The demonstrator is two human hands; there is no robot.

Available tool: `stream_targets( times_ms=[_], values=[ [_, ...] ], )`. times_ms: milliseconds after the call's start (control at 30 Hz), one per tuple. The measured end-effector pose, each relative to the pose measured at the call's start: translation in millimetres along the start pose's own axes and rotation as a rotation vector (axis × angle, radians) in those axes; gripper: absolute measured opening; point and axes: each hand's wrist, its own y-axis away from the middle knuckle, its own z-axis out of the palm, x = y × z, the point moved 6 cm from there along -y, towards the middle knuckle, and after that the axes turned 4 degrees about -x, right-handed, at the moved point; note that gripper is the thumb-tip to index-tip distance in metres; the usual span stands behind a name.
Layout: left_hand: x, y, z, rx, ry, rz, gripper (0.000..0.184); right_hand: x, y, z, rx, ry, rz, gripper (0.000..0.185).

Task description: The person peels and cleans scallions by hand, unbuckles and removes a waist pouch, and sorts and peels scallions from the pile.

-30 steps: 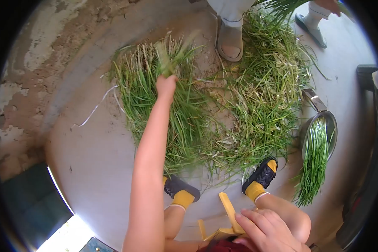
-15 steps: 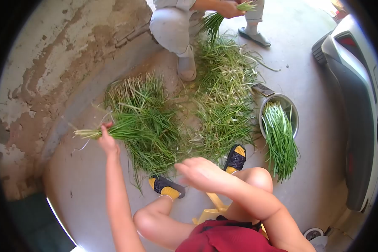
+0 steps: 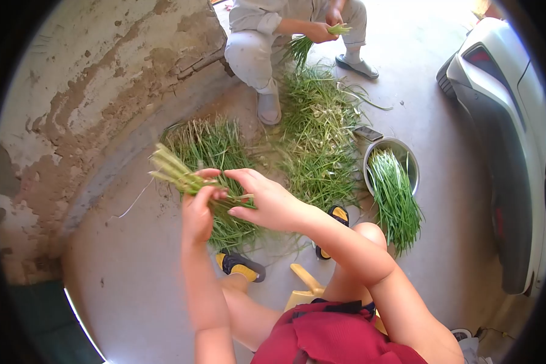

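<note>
My left hand (image 3: 199,212) is closed around a bunch of green stalks (image 3: 179,170), whose pale ends point up and left. Close beside it on the right, my right hand (image 3: 261,197) has thumb and fingers apart, near the lower part of the bunch; whether it touches the stalks is hard to tell. Under and behind both hands lies a pile of long green stalks (image 3: 215,142) on the floor. A looser, paler heap of leaves and stalks (image 3: 321,139) spreads to its right.
A metal bowl (image 3: 414,173) with green stalks hanging over its rim stands at the right, a phone (image 3: 368,133) beside it. Another person (image 3: 252,57) sits at the top holding stalks. A vehicle (image 3: 497,121) is far right, a peeling wall (image 3: 73,109) left.
My left hand has moved right and inward with the bunch, its pale ends now tilted upward. My right hand has come up and left from above my lap to beside the bunch.
</note>
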Motion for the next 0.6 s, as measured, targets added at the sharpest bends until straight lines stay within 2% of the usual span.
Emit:
stream_targets(
  times_ms=[133, 167, 267, 300, 333, 367, 433, 500, 600],
  values=[
    [-31, -14, -6, 0.039, 0.239, -0.089, 0.027, 18, -21, 4, -0.009, 0.003, 0.137, 0.038],
    [-37, -14, -7, 0.052, 0.278, -0.114, 0.027, 21, -20, -2, 0.091, 0.009, 0.121, 0.023],
    [-63, -15, -8, -0.028, 0.392, -0.172, 0.028, 49, -13, -6, 0.101, -0.115, 0.183, 0.019],
    [-67, -14, -4, -0.025, 0.441, -0.196, 0.026, 50, -12, -11, 0.168, -0.179, 0.074, 0.018],
    [-66, -12, 1, -0.017, 0.483, -0.223, 0.025, 48, -13, -16, 0.220, -0.078, -0.018, 0.018],
    [-67, -11, 6, 0.017, 0.497, -0.253, 0.012, 50, -12, -21, 0.241, -0.128, 0.008, 0.020],
    [-76, -15, 4, 0.102, 0.377, -0.252, 0.017, 49, -13, -36, 0.279, -0.206, 0.065, 0.023],
    [-81, -22, 1, 0.155, 0.212, -0.233, 0.030, 59, -11, -45, 0.309, -0.262, 0.148, 0.023],
    [-81, -30, -7, 0.251, 0.029, -0.157, 0.029, 57, -4, -70, 0.568, -0.138, 0.023, 0.033]
  ],
)
